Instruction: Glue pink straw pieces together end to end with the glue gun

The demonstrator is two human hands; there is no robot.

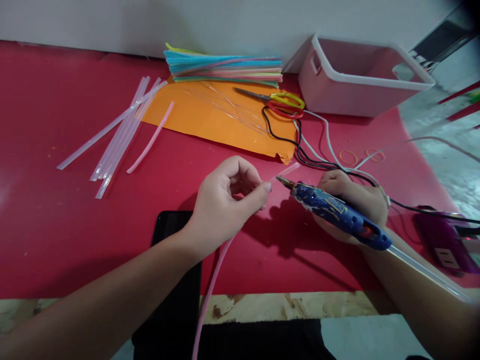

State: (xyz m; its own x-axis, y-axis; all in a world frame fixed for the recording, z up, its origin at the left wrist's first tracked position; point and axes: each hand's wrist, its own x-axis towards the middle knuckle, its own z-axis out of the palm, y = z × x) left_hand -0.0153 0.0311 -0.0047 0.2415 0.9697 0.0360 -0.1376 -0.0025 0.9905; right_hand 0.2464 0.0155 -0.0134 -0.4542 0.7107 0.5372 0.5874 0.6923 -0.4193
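Note:
My left hand (236, 192) is closed in a pinch on a pink pipe cleaner (214, 280). Its long tail hangs down past the table's front edge, and a short pale pink end sticks out to the right of my fingertips. In my right hand (352, 200) is a blue hot glue gun (337, 210), its body streaked with dried glue. The metal nozzle points left, touching or just beside that short end; I cannot tell which. From the gun's rear protrudes a clear glue stick (427, 272).
Spare glue sticks (120, 135) and a short pink piece (152, 137) lie left. Pipe cleaners (225, 67) and scissors (277, 100) rest around an orange envelope (225, 120). Behind stands a pink bin (348, 92). Cords (318, 162) run right, near a purple power strip (442, 240). A black phone (172, 290) overhangs the front edge.

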